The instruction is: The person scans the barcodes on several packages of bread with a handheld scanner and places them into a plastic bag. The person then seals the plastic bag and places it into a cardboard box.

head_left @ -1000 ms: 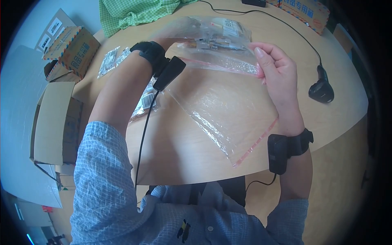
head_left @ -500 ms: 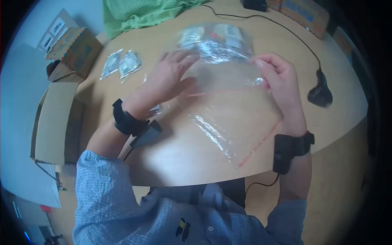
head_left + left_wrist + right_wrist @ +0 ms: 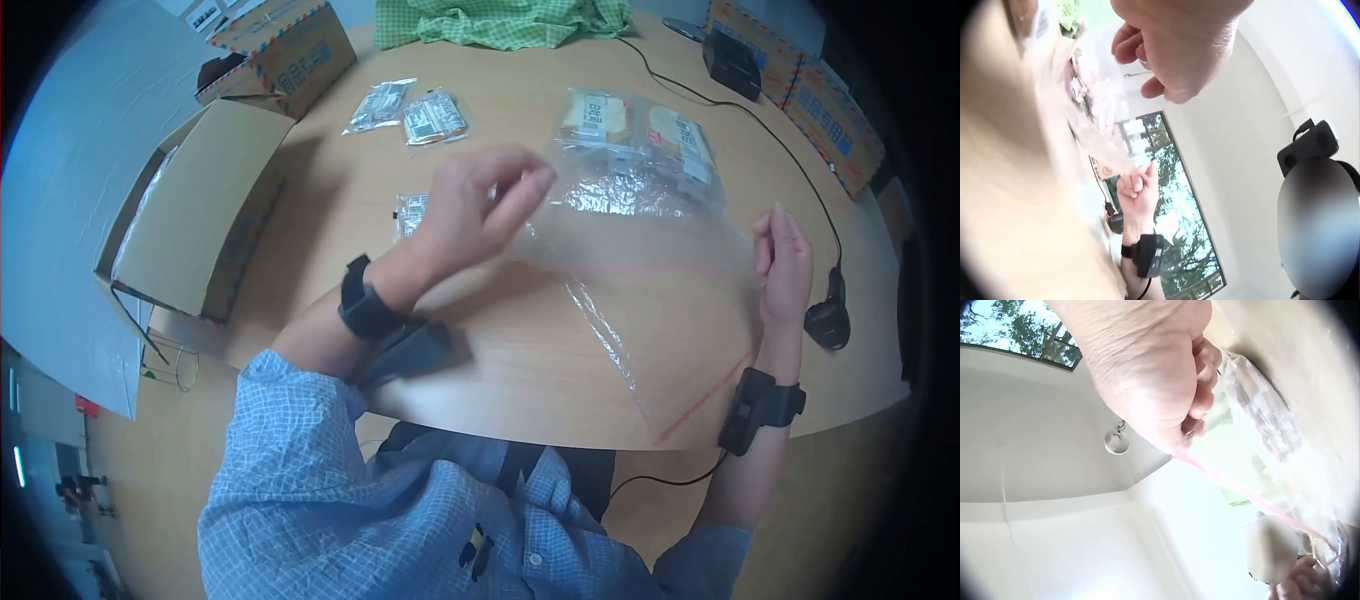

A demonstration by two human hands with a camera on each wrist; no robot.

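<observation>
My right hand pinches the near right corner of a clear plastic bag with a pink strip along its mouth. In the right wrist view that pink strip stretches away from the fingers. White labelled packets lie inside the bag's far end. Blurred by motion, my left hand hovers left of the bag with loosely bent fingers, and nothing shows in its grasp. Beneath that hand a small labelled sachet is partly covered. Clear film with a red-striped edge lies on the table nearer my body.
Two labelled sachets lie farther back. An open cardboard box stands at the left, another carton behind it. A green checked cloth covers the back edge. At the right are a corded scanner and striped cartons.
My left hand came out of the bag, passed over it with spread fingers and drew back left, its fingers now bent. The right hand keeps its pinch. The head view has shifted left.
</observation>
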